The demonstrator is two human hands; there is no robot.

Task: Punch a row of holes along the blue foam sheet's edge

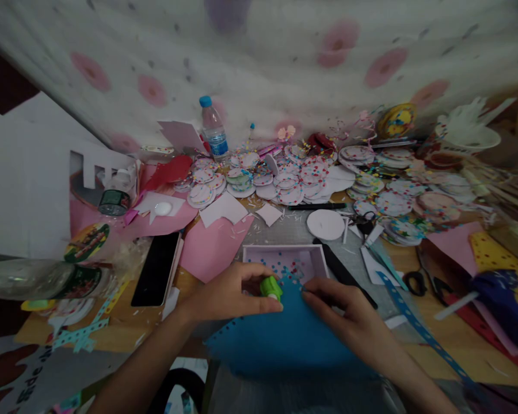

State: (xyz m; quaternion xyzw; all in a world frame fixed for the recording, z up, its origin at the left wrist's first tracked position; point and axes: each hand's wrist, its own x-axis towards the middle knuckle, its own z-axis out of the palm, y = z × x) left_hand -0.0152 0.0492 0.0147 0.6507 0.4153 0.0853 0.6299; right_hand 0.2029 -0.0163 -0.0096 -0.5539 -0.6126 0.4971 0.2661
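My left hand (237,292) is closed around a small green craft punch (269,288), its fingers and thumb on either side. Pinched at its far edge by my right hand (341,305) is a blue sheet (285,342), which hangs toward me and is blurred at its near end. Rows of small holes show along the sheet's left edge. Both hands are over the near side of a shallow white box (323,264), where small blue and red punched bits (291,267) lie scattered. The punch sits at the sheet's far edge; whether paper is in its slot is hidden.
Stacks of confetti-covered paper discs (302,178) line the back. A water bottle (216,135) stands behind them. At left lie a phone (155,270) and a plastic bottle (47,279); at right, scissors (423,276), a black cutter (345,273) and a punched blue strip (418,325).
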